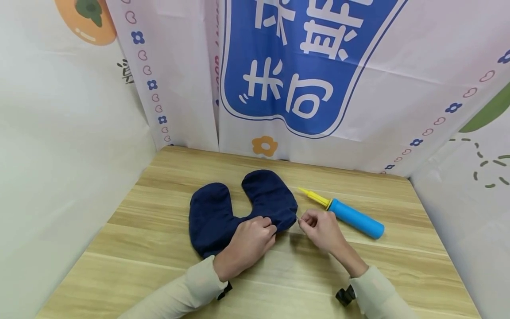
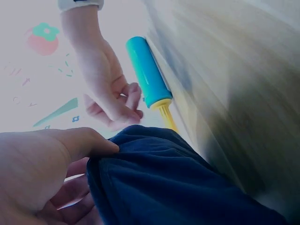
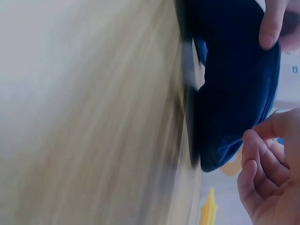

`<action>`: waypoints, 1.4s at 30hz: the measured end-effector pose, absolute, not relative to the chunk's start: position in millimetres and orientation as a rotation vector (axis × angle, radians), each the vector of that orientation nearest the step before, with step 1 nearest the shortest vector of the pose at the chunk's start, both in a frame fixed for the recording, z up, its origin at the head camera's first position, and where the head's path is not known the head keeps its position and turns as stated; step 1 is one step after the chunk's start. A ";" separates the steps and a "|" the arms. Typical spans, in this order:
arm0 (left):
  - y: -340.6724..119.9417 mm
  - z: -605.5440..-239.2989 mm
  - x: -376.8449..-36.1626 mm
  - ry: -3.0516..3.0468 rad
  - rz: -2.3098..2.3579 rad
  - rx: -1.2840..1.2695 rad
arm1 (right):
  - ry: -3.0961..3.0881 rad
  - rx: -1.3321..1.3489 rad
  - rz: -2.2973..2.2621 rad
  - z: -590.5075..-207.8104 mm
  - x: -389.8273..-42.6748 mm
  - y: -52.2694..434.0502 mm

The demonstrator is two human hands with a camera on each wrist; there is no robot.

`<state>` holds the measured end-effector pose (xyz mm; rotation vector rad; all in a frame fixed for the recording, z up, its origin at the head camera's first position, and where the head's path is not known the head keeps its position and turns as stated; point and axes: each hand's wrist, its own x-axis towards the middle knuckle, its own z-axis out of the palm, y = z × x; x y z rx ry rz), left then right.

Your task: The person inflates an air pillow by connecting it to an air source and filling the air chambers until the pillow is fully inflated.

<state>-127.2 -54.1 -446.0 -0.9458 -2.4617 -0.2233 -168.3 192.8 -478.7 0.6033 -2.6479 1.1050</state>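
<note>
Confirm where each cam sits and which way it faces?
Head: on the head, looking down at the table; both hands and sleeves show.
Left wrist: low beside the left hand, which grips the navy pillow, facing the pump.
Right wrist: low along the tabletop, facing the pillow edge; right hand curled.
Shared: pillow, pump and both hands appear in all three.

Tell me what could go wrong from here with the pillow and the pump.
The left hand grips only the edge of the flat blue pillow, so the soft cloth may slip or bunch as it is worked. The right hand, with curled fingers, sits between the pillow and the pump; a careless move could nudge the round pump, which might roll across the table.
</note>
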 end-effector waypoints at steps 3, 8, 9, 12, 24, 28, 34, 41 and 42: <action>-54.1 -448.1 -126.7 -2.457 -0.238 -0.979 | -2.714 0.569 1.089 -481.2 -173.1 195.0; -53.8 -451.0 -126.4 -2.450 -0.258 -1.001 | -2.768 0.540 1.033 -482.5 -178.0 193.8; -53.9 -451.5 -126.3 -2.449 -0.258 -1.004 | -2.775 0.537 1.034 -482.8 -178.7 193.0; -54.3 -453.5 -125.5 -2.454 -0.250 -1.002 | -2.795 0.531 1.035 -483.8 -180.9 190.5; -70.0 -455.2 -117.7 -2.734 -0.284 -1.048 | -2.945 0.751 0.832 -473.0 -173.6 200.8; -88.3 -454.4 -110.7 -2.765 -0.305 -1.095 | -2.878 0.998 0.688 -465.0 -169.3 203.4; -119.4 -456.8 -102.5 -2.793 -0.303 -1.100 | -2.583 1.356 0.374 -463.6 -169.0 196.4; -151.3 -460.8 -102.9 -2.908 -0.503 -0.992 | -2.304 1.463 0.264 -483.7 -178.4 188.8; -155.9 -461.6 -103.7 -2.919 -0.559 -0.975 | -2.293 1.466 0.270 -486.3 -179.6 188.1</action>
